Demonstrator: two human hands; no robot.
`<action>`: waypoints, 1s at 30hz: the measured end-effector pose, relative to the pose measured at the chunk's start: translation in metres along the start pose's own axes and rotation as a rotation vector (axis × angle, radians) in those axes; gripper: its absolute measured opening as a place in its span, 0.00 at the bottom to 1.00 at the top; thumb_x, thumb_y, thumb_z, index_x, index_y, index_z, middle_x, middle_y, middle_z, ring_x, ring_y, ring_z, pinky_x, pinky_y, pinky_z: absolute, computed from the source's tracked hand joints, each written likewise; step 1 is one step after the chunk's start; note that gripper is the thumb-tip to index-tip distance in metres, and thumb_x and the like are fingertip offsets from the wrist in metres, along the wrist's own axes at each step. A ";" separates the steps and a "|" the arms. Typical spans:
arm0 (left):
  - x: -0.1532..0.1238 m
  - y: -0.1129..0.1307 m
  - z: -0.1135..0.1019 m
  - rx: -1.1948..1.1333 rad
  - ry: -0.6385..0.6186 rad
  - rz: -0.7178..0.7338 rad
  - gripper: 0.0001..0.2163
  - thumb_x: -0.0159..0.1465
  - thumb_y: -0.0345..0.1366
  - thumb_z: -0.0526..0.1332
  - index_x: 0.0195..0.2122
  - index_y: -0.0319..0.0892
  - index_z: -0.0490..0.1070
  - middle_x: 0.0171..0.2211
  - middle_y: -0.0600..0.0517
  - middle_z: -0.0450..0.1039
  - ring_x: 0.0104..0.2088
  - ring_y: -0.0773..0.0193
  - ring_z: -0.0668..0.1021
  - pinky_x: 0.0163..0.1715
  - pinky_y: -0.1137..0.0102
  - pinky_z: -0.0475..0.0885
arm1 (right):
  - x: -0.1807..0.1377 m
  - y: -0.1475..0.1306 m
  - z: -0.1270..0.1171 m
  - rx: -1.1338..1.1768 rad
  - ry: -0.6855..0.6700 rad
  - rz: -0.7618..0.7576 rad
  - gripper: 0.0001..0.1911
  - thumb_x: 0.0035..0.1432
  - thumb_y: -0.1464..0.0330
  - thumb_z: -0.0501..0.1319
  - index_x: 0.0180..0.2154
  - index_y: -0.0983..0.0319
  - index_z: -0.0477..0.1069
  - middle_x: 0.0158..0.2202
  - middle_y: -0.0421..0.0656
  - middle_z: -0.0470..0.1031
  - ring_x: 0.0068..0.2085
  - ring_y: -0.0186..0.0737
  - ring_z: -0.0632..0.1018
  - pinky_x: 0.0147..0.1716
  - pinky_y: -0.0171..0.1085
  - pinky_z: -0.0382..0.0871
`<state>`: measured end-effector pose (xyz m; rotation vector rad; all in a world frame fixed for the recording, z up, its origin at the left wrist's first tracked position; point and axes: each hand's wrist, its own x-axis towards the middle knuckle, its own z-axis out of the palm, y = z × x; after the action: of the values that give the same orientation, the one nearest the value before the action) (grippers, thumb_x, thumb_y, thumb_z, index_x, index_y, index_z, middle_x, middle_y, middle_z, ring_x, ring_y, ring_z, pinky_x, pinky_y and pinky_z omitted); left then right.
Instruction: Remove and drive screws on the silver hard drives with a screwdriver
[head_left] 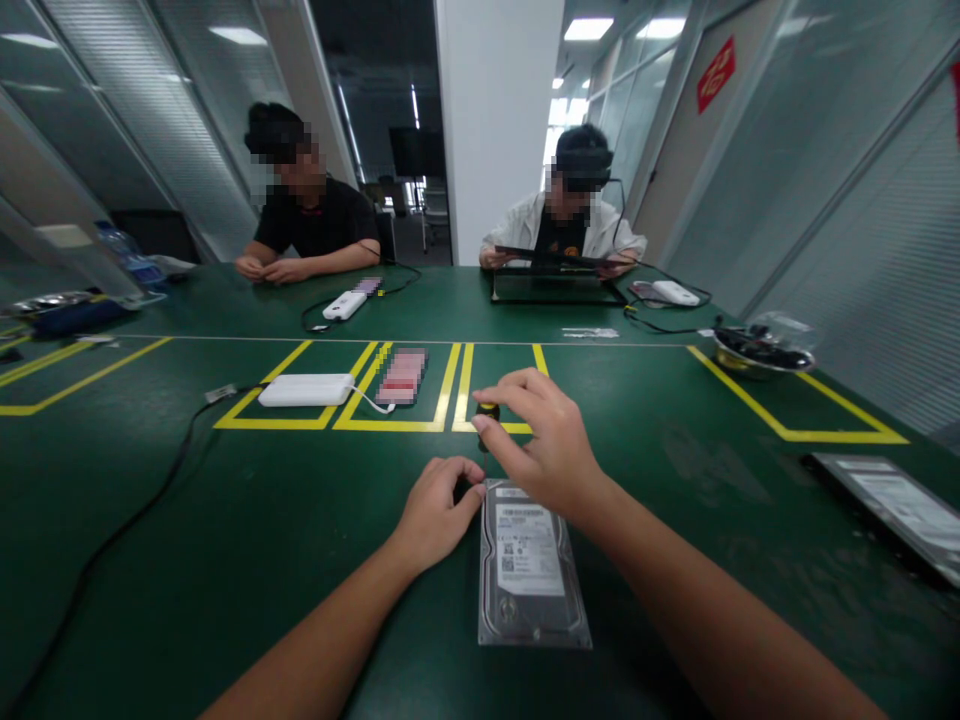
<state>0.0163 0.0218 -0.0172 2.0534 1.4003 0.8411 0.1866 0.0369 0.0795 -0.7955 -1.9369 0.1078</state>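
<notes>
A silver hard drive (534, 608) with a white label lies flat on the green table in front of me. My right hand (553, 432) grips a small screwdriver (488, 411) with a black and yellow handle between thumb and fingers. The screwdriver stands upright over the drive's far left corner. At that same corner my left hand (437, 512) has its thumb and fingertips drawn together, close to the shaft and the drive's edge. Whatever lies between those fingertips is too small or hidden to make out. The screwdriver's tip is hidden too.
Another hard drive (892, 505) lies at the right. Behind it stands a metal bowl (761, 358) of dark parts. A white power bank (306, 390) is cabled to a phone (403, 377). A black cable (161, 500) runs along the left. Two people sit opposite; one holds a dark panel (559, 262).
</notes>
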 end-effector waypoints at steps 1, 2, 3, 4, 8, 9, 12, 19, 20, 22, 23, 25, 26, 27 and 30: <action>0.000 0.000 0.000 0.002 0.000 0.000 0.02 0.63 0.34 0.59 0.35 0.43 0.70 0.35 0.52 0.74 0.40 0.57 0.72 0.41 0.64 0.65 | 0.000 0.000 0.000 0.008 -0.002 -0.013 0.10 0.62 0.71 0.60 0.44 0.65 0.75 0.41 0.45 0.73 0.43 0.40 0.73 0.45 0.41 0.67; 0.000 0.000 0.000 0.004 0.000 -0.001 0.02 0.63 0.34 0.59 0.35 0.43 0.70 0.35 0.52 0.74 0.40 0.57 0.72 0.41 0.64 0.65 | 0.000 0.000 0.001 0.014 -0.012 -0.028 0.11 0.62 0.73 0.58 0.45 0.65 0.74 0.42 0.45 0.74 0.44 0.40 0.73 0.46 0.41 0.67; 0.000 0.000 0.000 0.005 0.001 -0.001 0.02 0.63 0.34 0.59 0.35 0.43 0.70 0.36 0.52 0.74 0.40 0.56 0.72 0.41 0.63 0.65 | 0.000 0.000 0.001 0.018 -0.025 -0.039 0.11 0.62 0.74 0.58 0.46 0.65 0.74 0.43 0.45 0.74 0.45 0.40 0.73 0.47 0.41 0.67; 0.000 0.000 0.000 0.007 0.001 -0.002 0.02 0.63 0.34 0.59 0.35 0.43 0.70 0.36 0.52 0.74 0.40 0.56 0.72 0.42 0.63 0.66 | 0.000 0.001 0.002 0.015 -0.032 -0.039 0.11 0.62 0.73 0.58 0.45 0.64 0.74 0.43 0.44 0.75 0.45 0.39 0.73 0.47 0.41 0.67; -0.001 0.000 -0.001 0.012 0.003 0.001 0.02 0.63 0.33 0.59 0.36 0.43 0.70 0.37 0.52 0.75 0.41 0.56 0.73 0.43 0.63 0.66 | -0.001 0.002 0.003 -0.010 -0.006 0.024 0.09 0.61 0.68 0.63 0.43 0.63 0.74 0.39 0.44 0.73 0.42 0.39 0.73 0.43 0.39 0.68; -0.001 0.000 0.000 0.013 0.004 0.001 0.02 0.64 0.33 0.59 0.36 0.43 0.71 0.37 0.52 0.75 0.41 0.56 0.73 0.43 0.63 0.66 | -0.001 0.002 0.003 -0.008 0.000 0.024 0.09 0.61 0.68 0.63 0.43 0.63 0.74 0.40 0.44 0.73 0.42 0.39 0.73 0.43 0.39 0.68; 0.000 0.000 0.000 0.016 0.009 0.003 0.02 0.63 0.33 0.60 0.35 0.43 0.71 0.36 0.52 0.75 0.40 0.56 0.73 0.42 0.64 0.66 | -0.001 0.000 0.003 0.016 -0.014 -0.026 0.10 0.62 0.72 0.58 0.45 0.64 0.74 0.43 0.45 0.74 0.45 0.39 0.73 0.46 0.40 0.67; 0.000 -0.001 0.001 0.010 0.005 0.007 0.02 0.63 0.33 0.59 0.35 0.43 0.70 0.36 0.52 0.74 0.40 0.57 0.72 0.41 0.64 0.65 | 0.000 -0.001 0.002 0.018 -0.013 0.003 0.07 0.62 0.69 0.62 0.42 0.64 0.75 0.38 0.44 0.73 0.41 0.38 0.73 0.41 0.38 0.68; 0.000 -0.001 0.001 0.010 0.004 0.006 0.02 0.63 0.33 0.59 0.35 0.43 0.70 0.36 0.52 0.74 0.40 0.57 0.72 0.41 0.64 0.65 | 0.000 -0.001 0.001 0.018 -0.007 -0.004 0.07 0.62 0.69 0.61 0.42 0.64 0.75 0.39 0.44 0.74 0.42 0.39 0.73 0.43 0.39 0.68; 0.000 -0.001 0.001 0.008 0.003 0.005 0.02 0.63 0.34 0.59 0.36 0.43 0.70 0.36 0.52 0.74 0.40 0.56 0.72 0.42 0.63 0.65 | 0.000 -0.001 0.000 0.022 -0.001 -0.033 0.08 0.62 0.72 0.58 0.42 0.64 0.74 0.41 0.44 0.75 0.44 0.39 0.74 0.45 0.40 0.67; -0.001 -0.001 0.001 0.007 0.001 0.004 0.02 0.63 0.34 0.59 0.36 0.43 0.70 0.37 0.52 0.74 0.40 0.56 0.72 0.42 0.63 0.65 | 0.001 -0.001 0.000 0.021 0.004 -0.042 0.08 0.62 0.72 0.58 0.42 0.63 0.73 0.41 0.43 0.75 0.44 0.39 0.74 0.46 0.40 0.67; -0.001 -0.001 0.000 0.004 0.000 0.002 0.02 0.63 0.34 0.59 0.36 0.43 0.70 0.37 0.52 0.75 0.41 0.56 0.72 0.43 0.63 0.66 | 0.002 -0.001 0.000 0.010 0.011 -0.033 0.06 0.62 0.72 0.59 0.40 0.63 0.73 0.40 0.43 0.75 0.42 0.38 0.74 0.43 0.39 0.67; -0.001 0.000 0.000 0.003 0.000 0.001 0.03 0.64 0.34 0.59 0.37 0.43 0.70 0.38 0.51 0.75 0.41 0.56 0.72 0.43 0.63 0.66 | 0.002 -0.001 0.000 0.002 0.015 -0.017 0.05 0.62 0.71 0.60 0.40 0.63 0.73 0.38 0.43 0.75 0.41 0.38 0.74 0.41 0.38 0.68; -0.001 0.000 0.000 0.003 -0.001 0.000 0.03 0.64 0.34 0.59 0.37 0.43 0.70 0.38 0.51 0.75 0.41 0.56 0.72 0.44 0.63 0.66 | 0.002 -0.001 -0.001 -0.005 0.017 0.000 0.05 0.61 0.70 0.61 0.39 0.63 0.74 0.37 0.43 0.74 0.40 0.37 0.74 0.40 0.38 0.68; -0.001 0.000 -0.001 0.006 -0.001 -0.005 0.02 0.64 0.34 0.59 0.37 0.43 0.70 0.37 0.51 0.75 0.41 0.56 0.72 0.44 0.63 0.66 | 0.002 -0.002 -0.002 -0.001 0.015 0.010 0.05 0.62 0.70 0.60 0.39 0.63 0.74 0.38 0.44 0.74 0.41 0.38 0.74 0.42 0.38 0.68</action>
<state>0.0159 0.0207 -0.0168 2.0537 1.4083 0.8353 0.1864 0.0366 0.0828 -0.8050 -1.9189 0.1066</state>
